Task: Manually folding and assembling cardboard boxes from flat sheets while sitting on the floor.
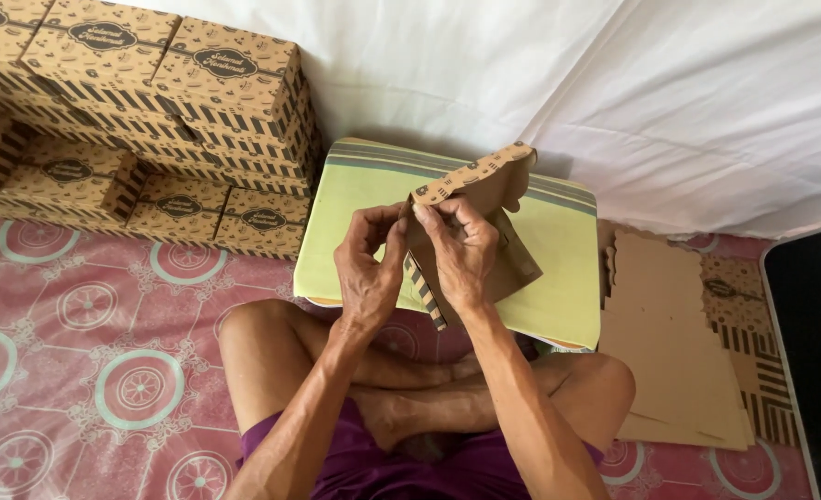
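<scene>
- Two crossed legs are sitting nearest the camera on the pink patterned mat, with open mat showing to the left.
- Both the left hand and right hand are pinching a half-folded cardboard box, fingers closed on its top edge.
- Its long axis is tilting up and rightward, above a yellow-green cushion.
- Flat cardboard blanks are lying just right.
- Finished boxes are crowding the far left.
</scene>
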